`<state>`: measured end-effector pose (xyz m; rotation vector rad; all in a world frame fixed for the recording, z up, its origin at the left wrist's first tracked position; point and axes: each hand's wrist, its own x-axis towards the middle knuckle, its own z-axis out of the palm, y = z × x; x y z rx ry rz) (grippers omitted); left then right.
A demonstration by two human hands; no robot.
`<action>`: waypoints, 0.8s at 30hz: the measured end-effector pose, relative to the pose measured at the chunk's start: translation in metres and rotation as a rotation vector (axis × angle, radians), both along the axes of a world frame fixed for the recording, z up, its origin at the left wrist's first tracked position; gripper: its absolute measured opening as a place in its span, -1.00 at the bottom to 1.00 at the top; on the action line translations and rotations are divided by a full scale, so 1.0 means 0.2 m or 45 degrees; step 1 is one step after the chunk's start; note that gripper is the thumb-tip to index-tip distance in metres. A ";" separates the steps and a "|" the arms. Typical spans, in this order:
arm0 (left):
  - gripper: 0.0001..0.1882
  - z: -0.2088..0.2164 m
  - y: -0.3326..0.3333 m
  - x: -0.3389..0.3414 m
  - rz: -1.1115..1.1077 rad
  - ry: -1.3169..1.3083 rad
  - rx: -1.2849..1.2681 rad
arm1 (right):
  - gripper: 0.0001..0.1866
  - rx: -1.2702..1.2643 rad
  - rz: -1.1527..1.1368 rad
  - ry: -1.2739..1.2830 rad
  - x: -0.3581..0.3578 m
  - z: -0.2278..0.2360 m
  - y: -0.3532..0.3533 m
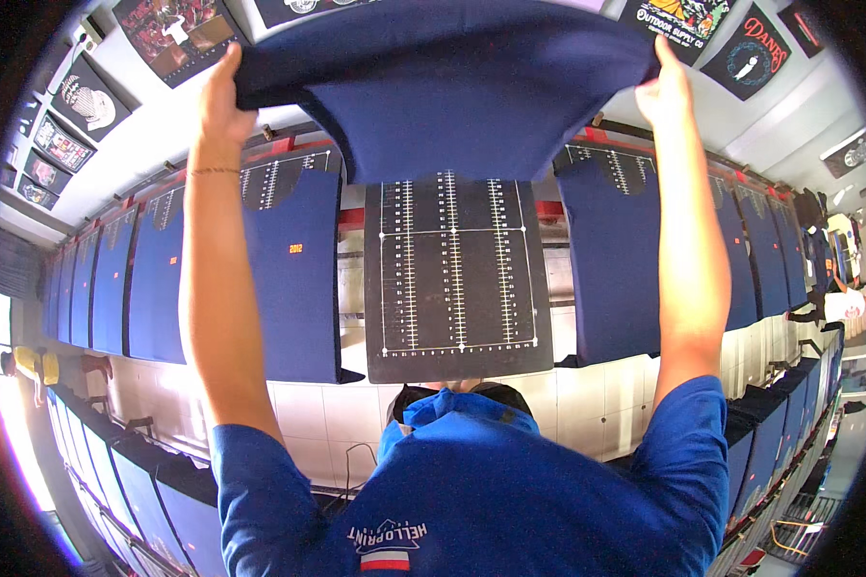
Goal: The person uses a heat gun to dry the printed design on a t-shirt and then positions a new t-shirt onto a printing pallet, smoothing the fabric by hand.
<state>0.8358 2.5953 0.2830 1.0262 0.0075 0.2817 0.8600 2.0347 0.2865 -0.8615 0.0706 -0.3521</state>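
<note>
A navy T-shirt (467, 91) is spread wide between my raised hands, its lower edge over the far end of a black pallet board (428, 288) with white ruler lines. My left hand (225, 104) is closed on the shirt's left end. The opposite end is gripped by my right hand (666, 88). Both sets of fingers are partly hidden by the cloth. Most of the board's surface shows bare below the shirt.
Boards dressed in navy shirts stand in rows, including a left neighbour (293, 298) with a small orange print and a right neighbour (616, 279). More shirt-covered boards (178, 500) line up behind me. Printed samples (175, 38) hang on the wall. People (842, 303) stand far right.
</note>
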 end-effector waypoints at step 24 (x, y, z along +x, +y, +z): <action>-0.70 -1.42 -0.21 -1.71 0.132 0.867 1.445 | -0.79 -0.576 0.151 0.935 -1.82 -1.56 -0.08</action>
